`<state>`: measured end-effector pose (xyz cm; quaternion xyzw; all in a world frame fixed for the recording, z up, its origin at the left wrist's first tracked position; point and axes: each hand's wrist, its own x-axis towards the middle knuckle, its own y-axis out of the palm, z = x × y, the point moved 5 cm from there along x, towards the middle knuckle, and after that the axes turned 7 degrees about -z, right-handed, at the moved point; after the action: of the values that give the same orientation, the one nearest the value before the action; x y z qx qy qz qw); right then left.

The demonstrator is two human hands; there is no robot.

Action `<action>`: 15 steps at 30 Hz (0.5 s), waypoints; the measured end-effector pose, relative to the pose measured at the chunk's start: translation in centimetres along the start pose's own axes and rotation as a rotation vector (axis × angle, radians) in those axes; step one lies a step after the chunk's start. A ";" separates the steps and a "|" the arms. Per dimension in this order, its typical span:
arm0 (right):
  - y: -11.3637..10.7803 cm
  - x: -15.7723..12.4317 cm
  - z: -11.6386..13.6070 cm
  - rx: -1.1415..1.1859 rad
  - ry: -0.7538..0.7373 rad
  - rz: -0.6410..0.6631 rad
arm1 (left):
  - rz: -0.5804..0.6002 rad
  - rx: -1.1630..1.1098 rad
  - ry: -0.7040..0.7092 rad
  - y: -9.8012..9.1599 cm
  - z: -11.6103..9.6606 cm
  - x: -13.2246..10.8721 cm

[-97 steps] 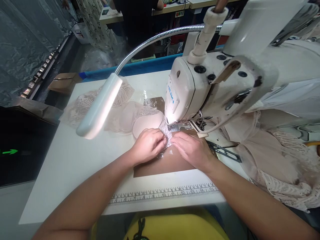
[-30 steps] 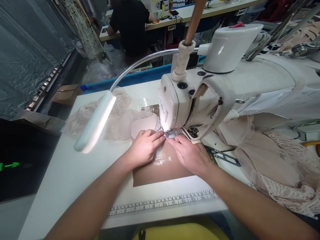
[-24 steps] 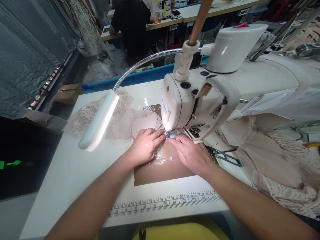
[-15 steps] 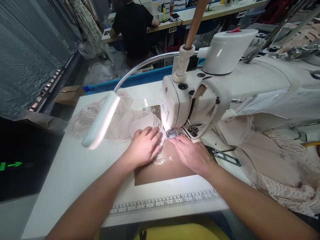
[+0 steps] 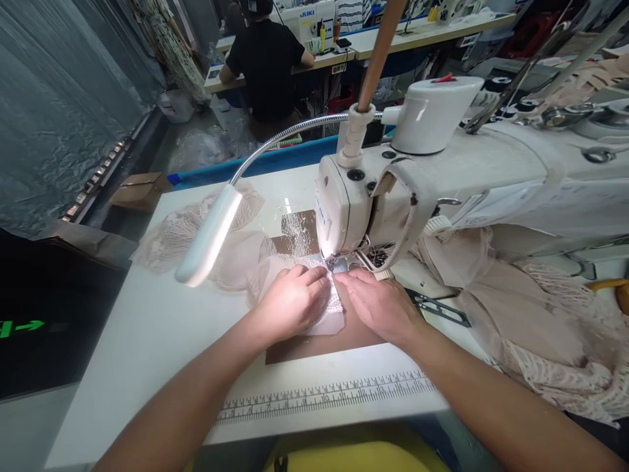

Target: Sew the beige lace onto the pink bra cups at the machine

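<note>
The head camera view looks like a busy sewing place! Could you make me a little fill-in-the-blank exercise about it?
1. Of the person's right hand and left hand, the one nearer the lamp is the ____ hand.
2. The sheet beneath the pale lace fabric is coloured ____.
3. The glowing arrow near the picture's left edge is coloured ____.
4. The blue letters on the sewing machine in the background read ____.

Missing words: left; brown; green; JUKI.

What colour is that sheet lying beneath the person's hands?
The sheet is brown; it shows best in the head view.
</note>
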<state>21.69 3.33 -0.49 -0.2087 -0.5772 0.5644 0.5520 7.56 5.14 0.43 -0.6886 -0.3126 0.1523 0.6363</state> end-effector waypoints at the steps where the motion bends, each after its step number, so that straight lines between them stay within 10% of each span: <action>1: 0.0 0.0 0.1 0.003 -0.009 -0.003 | -0.003 0.015 0.004 0.1 -0.1 0.0; 15: 0.4 -0.4 0.0 0.051 -0.002 -0.010 | -0.033 0.078 -0.072 1.1 -1.0 -0.3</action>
<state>21.69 3.15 -0.96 -0.1910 -0.5641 0.5764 0.5595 8.20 4.17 -0.54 -0.6522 -0.3403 0.1787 0.6533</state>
